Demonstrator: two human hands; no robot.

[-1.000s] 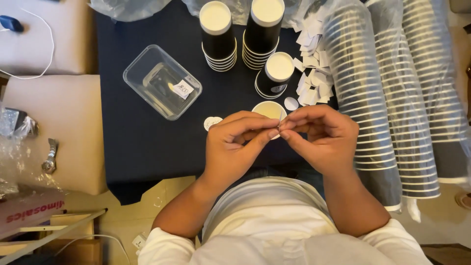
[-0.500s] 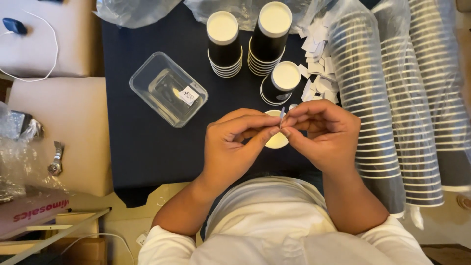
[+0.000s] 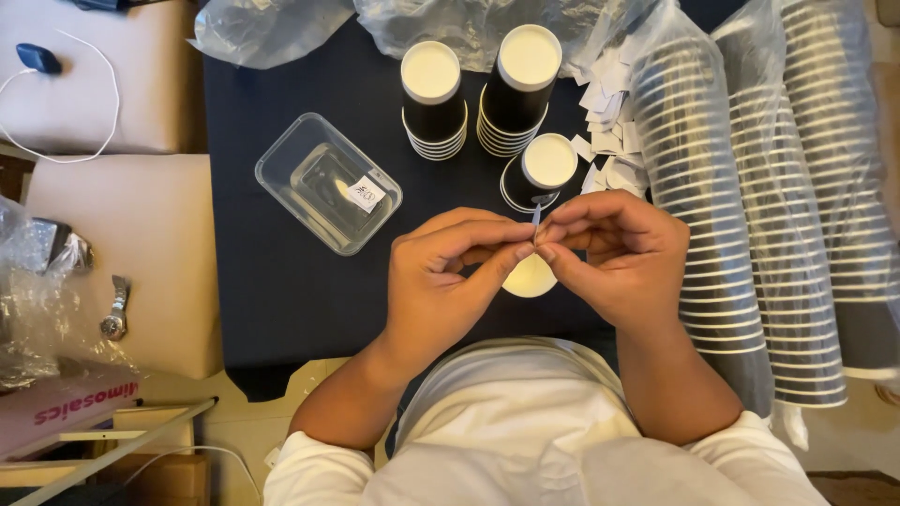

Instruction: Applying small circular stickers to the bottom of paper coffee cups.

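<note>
My left hand (image 3: pixel 450 281) and my right hand (image 3: pixel 619 258) meet fingertip to fingertip over a dark table (image 3: pixel 281 290). Together they pinch a small white paper slip (image 3: pixel 536 217) that sticks up between thumbs and forefingers. A black paper cup with a pale inside (image 3: pixel 530 277) sits just under the hands, mostly hidden by them. Beyond the hands stand three short stacks of black cups with white lids (image 3: pixel 548 164), (image 3: pixel 431 94), (image 3: pixel 527 80).
A clear plastic tub (image 3: pixel 326 183) holding one printed slip lies left of the hands. A heap of white paper slips (image 3: pixel 609 131) is at the right, next to long bagged sleeves of cups (image 3: pixel 731 206). Cushioned stools and a plastic bag stand at the left.
Both hands have stayed together, working the slip between the fingertips; the view has shifted slightly and the slip now pokes up more clearly.
</note>
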